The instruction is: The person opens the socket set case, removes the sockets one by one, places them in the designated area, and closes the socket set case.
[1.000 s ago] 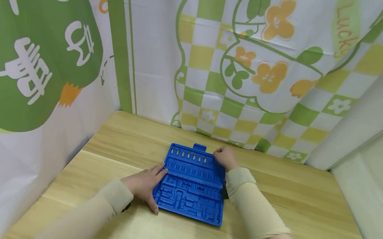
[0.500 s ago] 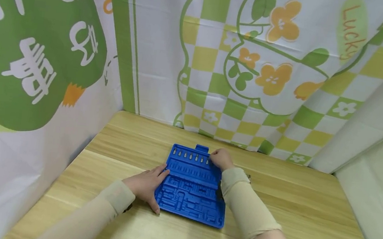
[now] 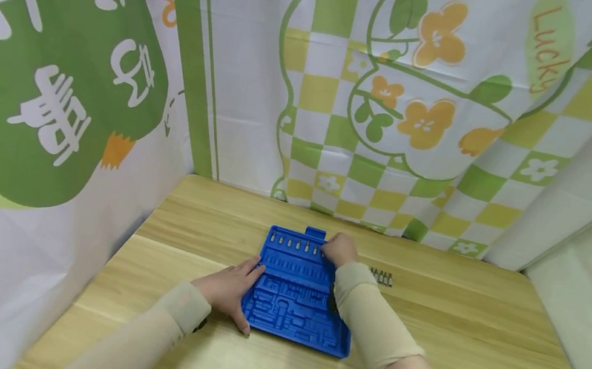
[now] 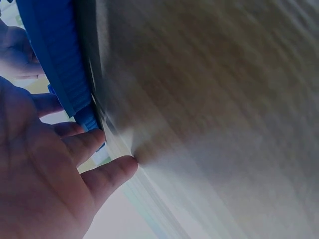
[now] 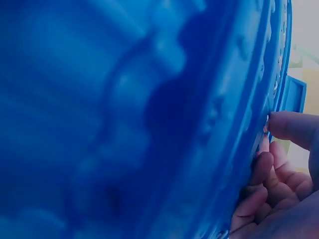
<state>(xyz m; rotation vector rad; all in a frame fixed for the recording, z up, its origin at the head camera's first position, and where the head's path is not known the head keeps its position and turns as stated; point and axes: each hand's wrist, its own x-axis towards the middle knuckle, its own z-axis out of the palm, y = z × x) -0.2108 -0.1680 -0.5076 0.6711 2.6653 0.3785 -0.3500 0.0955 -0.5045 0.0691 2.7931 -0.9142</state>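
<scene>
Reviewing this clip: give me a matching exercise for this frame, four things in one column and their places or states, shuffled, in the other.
Things:
1. left hand
2. right hand
3. loose row of small metal bits
4. blue plastic tool tray

Places or states:
A. lying on the light wooden table, right of the tray
B. lying flat between both forearms
C. fingers curled at the tray's far row of bits
D. flat against the tray's left edge

Pairs: 1-D, 2-C, 3-A, 4-B

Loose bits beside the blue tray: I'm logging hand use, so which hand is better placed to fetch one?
Probably the right hand: the loose bits lie just beyond its sleeve, while the left hand rests on the blue tray's opposite edge.
</scene>
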